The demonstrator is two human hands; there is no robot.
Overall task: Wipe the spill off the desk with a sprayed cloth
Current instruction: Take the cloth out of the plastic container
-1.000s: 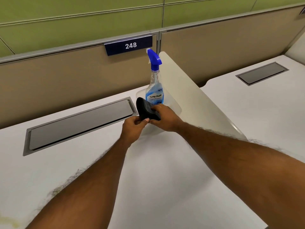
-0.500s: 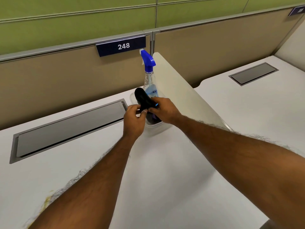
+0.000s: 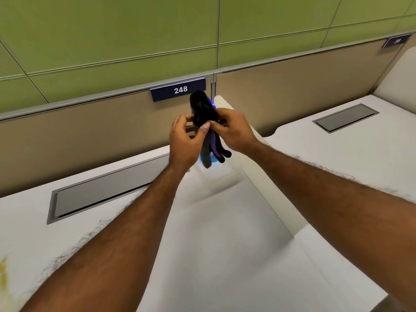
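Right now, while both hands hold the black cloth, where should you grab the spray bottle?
Probably just under its blue top, where such bottles are usually thin, coming from the front with the right hand. The spray bottle stands upright behind the cloth, which hides its middle, and a divider stands close on its right. The left hand can hold the cloth alone.

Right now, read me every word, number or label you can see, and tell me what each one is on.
"248": white digits on the dark blue nameplate at the top of the beige partition.
Second dark plate, far right on the partition: too blurred to read.
Spray bottle label: hidden behind the black cloth that the left hand and right hand hold; nothing readable.
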